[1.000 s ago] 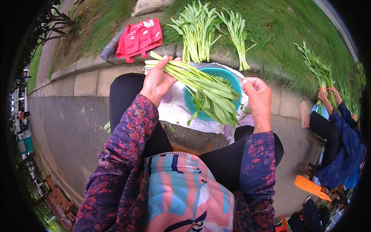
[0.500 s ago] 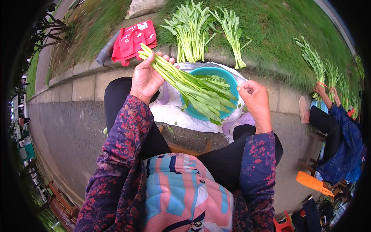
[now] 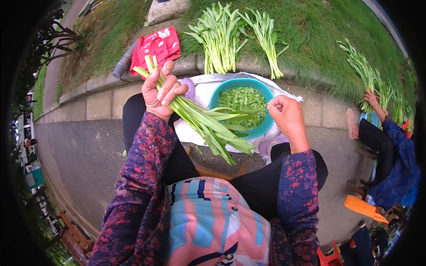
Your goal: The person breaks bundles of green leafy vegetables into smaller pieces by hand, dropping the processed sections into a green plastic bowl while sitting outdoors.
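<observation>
My left hand (image 3: 163, 94) is closed around a bunch of leafy greens (image 3: 195, 119), its pale stem ends sticking out above the fingers. The leaves fan down to the right, partly over a teal basin (image 3: 214, 97). Inside the basin lie chopped green pieces (image 3: 242, 98). Beyond the basin's right rim, my right hand (image 3: 287, 117) is closed in a pinch of thumb and forefinger. One long leaf of the bunch stretches across the basin to those fingertips. Under the basin a white sheet (image 3: 199, 94) is spread on the ground.
Two bundles of greens (image 3: 218, 42) rest on the grass past the stone kerb (image 3: 97, 104). A red bag (image 3: 162, 44) and a grey bottle (image 3: 124, 61) lie to their left. At far right another person (image 3: 390, 150) sits beside more greens (image 3: 360, 73).
My left hand has tilted and shifted slightly left, swinging the bunch's leaves down toward me. More of the basin's contents now show. My right hand has moved slightly left and down.
</observation>
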Demonstrator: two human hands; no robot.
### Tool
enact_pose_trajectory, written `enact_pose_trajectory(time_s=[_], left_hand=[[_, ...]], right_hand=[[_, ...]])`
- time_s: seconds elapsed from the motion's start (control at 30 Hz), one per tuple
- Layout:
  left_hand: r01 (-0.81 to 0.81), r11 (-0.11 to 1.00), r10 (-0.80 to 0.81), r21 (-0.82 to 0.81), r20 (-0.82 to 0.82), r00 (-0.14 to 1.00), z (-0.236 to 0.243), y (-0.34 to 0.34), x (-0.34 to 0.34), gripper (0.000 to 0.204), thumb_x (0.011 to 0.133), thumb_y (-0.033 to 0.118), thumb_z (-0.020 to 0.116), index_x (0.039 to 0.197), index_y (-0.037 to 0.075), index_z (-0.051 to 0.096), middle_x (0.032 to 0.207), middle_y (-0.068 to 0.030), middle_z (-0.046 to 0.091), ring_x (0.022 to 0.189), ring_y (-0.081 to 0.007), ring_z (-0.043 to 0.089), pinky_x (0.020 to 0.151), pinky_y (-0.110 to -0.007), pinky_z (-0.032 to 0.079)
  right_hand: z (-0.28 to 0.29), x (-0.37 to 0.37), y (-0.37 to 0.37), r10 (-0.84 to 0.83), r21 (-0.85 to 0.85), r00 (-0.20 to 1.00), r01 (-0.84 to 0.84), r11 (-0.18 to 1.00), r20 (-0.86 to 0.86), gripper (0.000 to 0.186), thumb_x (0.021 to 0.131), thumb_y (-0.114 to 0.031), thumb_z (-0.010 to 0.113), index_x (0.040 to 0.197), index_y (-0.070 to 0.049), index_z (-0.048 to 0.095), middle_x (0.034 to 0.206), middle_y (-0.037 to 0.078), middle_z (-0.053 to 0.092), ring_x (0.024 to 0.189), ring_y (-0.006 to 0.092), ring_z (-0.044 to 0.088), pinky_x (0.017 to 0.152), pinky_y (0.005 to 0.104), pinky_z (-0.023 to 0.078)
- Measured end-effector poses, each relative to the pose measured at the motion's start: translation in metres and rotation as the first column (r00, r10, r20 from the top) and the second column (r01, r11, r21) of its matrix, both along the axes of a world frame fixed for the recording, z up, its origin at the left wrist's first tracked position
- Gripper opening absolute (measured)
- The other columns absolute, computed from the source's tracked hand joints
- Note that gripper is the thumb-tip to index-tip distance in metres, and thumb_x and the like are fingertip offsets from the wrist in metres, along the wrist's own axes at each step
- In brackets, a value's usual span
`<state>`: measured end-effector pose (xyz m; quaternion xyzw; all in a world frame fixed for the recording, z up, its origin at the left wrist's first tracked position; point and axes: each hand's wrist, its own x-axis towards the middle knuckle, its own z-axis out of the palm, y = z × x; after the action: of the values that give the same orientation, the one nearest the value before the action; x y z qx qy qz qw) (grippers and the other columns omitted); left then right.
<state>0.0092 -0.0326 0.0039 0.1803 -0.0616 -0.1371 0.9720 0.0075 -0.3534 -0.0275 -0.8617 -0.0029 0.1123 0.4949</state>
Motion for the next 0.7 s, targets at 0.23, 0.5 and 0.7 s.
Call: enact_pose_trajectory(time_s=[0.23,0.5,0.7], left_hand=[[0.000,0.999,0.003,-0.045,0.081,0.997,0.004,0.007,0.003,0.013,0.087,0.013,0.052,0.097,0.007,0.046,0.042,0.0034,0.040,0.031,-0.0094,0.038,0.057,-0.023,0.039],[0.004,0.998,-0.003,-0.060,0.024,1.000,0.005,0.007,0.007,0.007,0.090,0.011,0.047,0.096,0.007,0.047,0.045,0.0020,0.038,0.034,-0.0103,0.036,0.064,-0.024,0.041],[-0.048,0.998,0.053,0.032,-0.190,0.980,-0.008,-0.011,0.014,0.027,0.092,0.036,0.054,0.096,0.010,0.059,0.054,0.0033,0.036,0.049,-0.0097,0.038,0.084,-0.036,0.044]], right_hand=[[0.002,-0.002,0.006,0.025,-0.011,0.999,-0.025,1.000,-0.027,0.008,0.076,-0.008,0.063,0.076,0.000,0.065,0.065,0.010,0.065,0.059,0.0171,0.063,0.058,0.0297,0.049],[0.006,-0.001,0.009,0.050,-0.112,0.957,-0.019,0.994,0.285,0.016,0.077,0.000,0.057,0.091,-0.001,0.065,0.074,0.011,0.065,0.064,0.0169,0.063,0.062,0.0286,0.050],[0.001,0.003,0.008,-0.113,0.200,0.989,0.092,0.976,0.097,0.019,0.082,0.001,0.055,0.099,-0.001,0.064,0.077,0.008,0.067,0.067,0.0113,0.062,0.065,0.0243,0.050]])
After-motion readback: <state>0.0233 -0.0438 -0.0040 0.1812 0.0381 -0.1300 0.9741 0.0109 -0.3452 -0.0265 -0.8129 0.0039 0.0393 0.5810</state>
